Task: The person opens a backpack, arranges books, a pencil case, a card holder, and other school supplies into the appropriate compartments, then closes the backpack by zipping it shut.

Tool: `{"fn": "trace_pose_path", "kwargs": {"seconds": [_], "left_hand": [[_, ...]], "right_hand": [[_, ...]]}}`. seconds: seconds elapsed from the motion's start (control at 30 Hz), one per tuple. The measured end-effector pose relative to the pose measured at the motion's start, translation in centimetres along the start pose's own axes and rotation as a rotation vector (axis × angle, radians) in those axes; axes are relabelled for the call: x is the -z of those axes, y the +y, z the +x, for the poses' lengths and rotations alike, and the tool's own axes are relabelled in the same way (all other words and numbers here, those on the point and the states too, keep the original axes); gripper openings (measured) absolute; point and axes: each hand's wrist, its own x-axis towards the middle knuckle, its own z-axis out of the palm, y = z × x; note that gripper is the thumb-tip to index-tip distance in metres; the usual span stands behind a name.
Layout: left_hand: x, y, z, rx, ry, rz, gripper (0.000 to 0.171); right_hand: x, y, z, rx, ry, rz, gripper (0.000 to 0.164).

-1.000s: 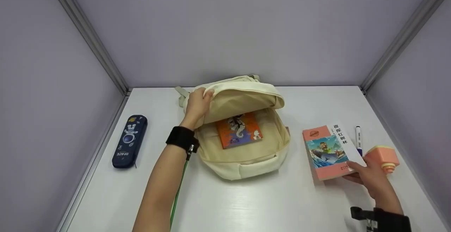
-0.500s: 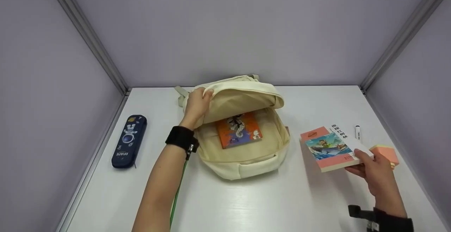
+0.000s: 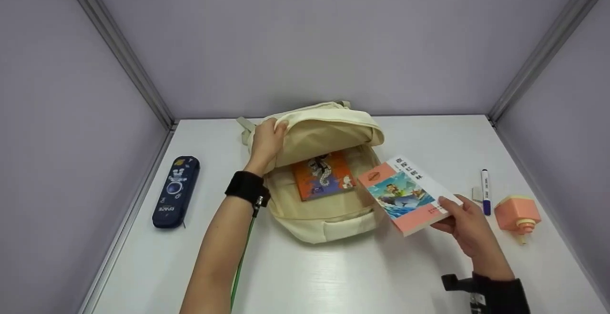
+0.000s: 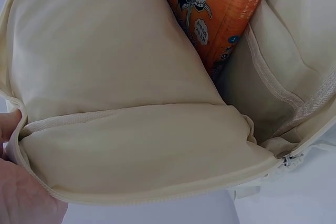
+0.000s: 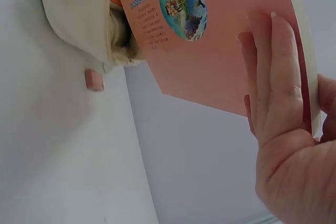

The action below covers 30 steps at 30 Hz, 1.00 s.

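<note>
A cream backpack lies unzipped at the middle of the table. My left hand grips the edge of its raised flap, thumb on the inner side in the left wrist view. Inside the bag rests an orange and purple book, partly covered by the flap. My right hand holds a pink and white paperback by its right corner, thumb on the front cover and fingers flat under the back cover. The paperback is tilted above the table, its left corner overlapping the bag's right side in the head view.
At the left of the white table lies a navy pencil case. A blue and white marker and a peach-coloured box-shaped item with a round knob are at the right. Panels surround the table at the back and sides.
My right hand has lifted the paperback off the table's right side and carried it left to the bag's edge, uncovering the marker and peach item. My left hand has stayed on the flap.
</note>
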Motion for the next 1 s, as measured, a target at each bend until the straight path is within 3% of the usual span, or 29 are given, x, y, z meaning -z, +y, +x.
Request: {"fn": "trace_pose_path", "kwargs": {"seconds": [0.23,0.37,0.57,0.7,1.0], "left_hand": [[0.0,0.0,0.0,0.013,0.020,-0.004,0.034],[0.1,0.1,0.0,0.013,0.020,-0.008,0.035],[0.0,0.1,-0.1,0.031,0.018,-0.009,0.033],[0.0,0.1,-0.2,0.032,0.008,-0.020,0.032],[0.2,0.0,-0.3,0.009,0.015,-0.016,0.032]], "right_hand": [[-3.5,1.7,1.9,-0.124,-0.059,-0.028,0.051],[-5.3,2.6,2.9,-0.171,-0.077,-0.067,0.052],[-7.4,3.7,4.0,-0.217,-0.130,-0.251,0.042],[-8.4,4.0,4.4,-0.225,-0.154,-0.183,0.032],[-10.4,3.9,5.3,-0.186,-0.182,-0.077,0.025]]}}
